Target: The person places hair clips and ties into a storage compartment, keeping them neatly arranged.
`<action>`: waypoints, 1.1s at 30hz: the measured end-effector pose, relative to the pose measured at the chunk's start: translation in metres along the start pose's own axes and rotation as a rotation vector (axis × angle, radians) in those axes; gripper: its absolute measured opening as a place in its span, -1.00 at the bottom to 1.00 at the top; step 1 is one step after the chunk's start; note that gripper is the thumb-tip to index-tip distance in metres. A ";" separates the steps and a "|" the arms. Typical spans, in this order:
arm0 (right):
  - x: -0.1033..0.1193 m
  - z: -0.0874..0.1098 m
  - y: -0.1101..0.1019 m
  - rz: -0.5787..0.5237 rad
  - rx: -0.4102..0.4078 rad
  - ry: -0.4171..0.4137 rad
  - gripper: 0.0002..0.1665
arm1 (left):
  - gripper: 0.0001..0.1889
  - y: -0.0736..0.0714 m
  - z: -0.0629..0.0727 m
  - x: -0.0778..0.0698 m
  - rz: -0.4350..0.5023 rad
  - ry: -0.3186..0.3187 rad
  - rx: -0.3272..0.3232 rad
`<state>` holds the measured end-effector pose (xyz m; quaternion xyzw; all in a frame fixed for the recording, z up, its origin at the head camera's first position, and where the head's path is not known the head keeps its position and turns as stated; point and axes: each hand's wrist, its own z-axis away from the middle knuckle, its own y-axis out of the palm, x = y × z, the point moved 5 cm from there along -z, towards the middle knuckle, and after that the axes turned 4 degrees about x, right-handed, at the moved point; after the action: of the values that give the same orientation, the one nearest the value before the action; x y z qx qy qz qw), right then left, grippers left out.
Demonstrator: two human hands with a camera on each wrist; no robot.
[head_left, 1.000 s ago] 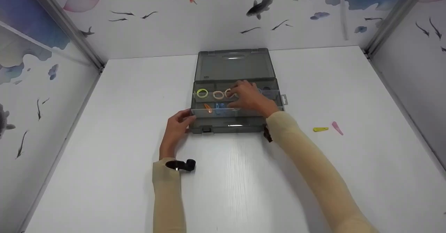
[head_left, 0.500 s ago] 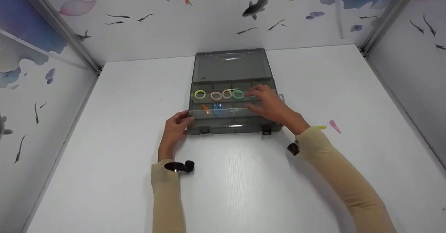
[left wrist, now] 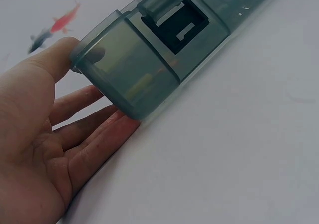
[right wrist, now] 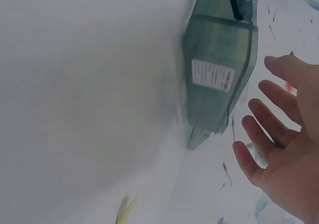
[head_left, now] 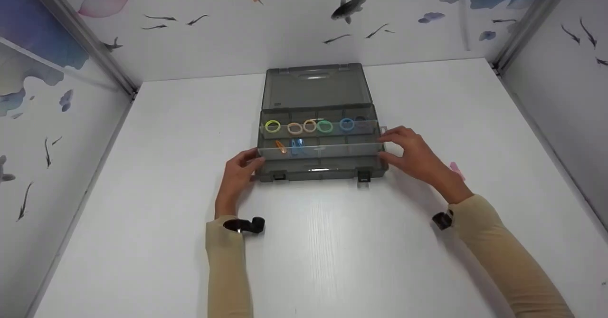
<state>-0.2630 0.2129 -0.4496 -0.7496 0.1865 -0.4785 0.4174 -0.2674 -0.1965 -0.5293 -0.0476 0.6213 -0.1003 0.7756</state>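
Note:
A grey translucent compartment box (head_left: 323, 166) lies with its lid folded back. In the rear row are several hair ties: a yellow one (head_left: 272, 126), beige ones, a green one (head_left: 325, 126) and a blue one (head_left: 346, 124). The middle row holds an orange hair clip (head_left: 281, 147) and blue hair clips (head_left: 297, 146). My left hand (left wrist: 45, 129) grips the box's left front corner, thumb on the rim and fingers against the end wall. Beside the right end, my right hand (head_left: 412, 154) has its fingers spread; the right wrist view shows them apart from the labelled end wall.
A pink hair clip (head_left: 457, 169) lies on the white table (head_left: 304, 251), partly behind the right hand. A yellow clip (right wrist: 125, 211) shows at the lower edge of the right wrist view. Printed walls (head_left: 285, 37) stand around the back and sides.
My right hand has drawn back from over the compartments to beside the right end, uncovering the green and blue hair ties. The left hand has stayed at its corner.

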 end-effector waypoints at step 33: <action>-0.136 0.105 -0.081 -0.053 0.329 0.292 -0.22 | -0.49 0.000 0.000 -0.001 -0.035 0.011 -0.007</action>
<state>-0.2451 0.3997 -0.4817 -0.5988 0.1448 -0.6168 0.4899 -0.2674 -0.1960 -0.5283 -0.0606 0.6249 -0.1121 0.7702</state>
